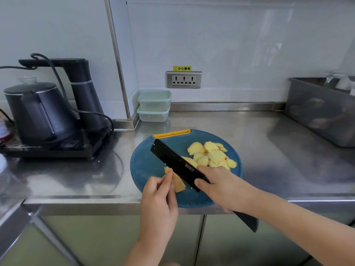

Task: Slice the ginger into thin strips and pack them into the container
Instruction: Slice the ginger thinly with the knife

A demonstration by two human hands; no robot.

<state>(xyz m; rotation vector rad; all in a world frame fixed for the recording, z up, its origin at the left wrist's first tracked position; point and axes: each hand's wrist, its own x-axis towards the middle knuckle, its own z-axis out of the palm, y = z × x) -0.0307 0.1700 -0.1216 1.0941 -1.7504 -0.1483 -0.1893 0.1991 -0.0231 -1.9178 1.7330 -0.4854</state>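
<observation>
While left hand (159, 196) pinches ginger stack (177, 182) | right hand (221, 187) fingers clamp knife (176, 162) | pale-yellow slices (209, 154) heaped behind

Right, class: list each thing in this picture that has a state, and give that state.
knife: gripped by right hand, blade tilted over cutting board
ginger piece: on cutting board, held by left hand
ginger slices: piled on cutting board
containers: stacked, lids on
kettle: lid on, on its base
sockets: nothing plugged in

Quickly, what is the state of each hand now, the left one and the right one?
Left hand: closed, fingertips holding the ginger piece on the cutting board.
Right hand: closed, gripping the black knife.
</observation>
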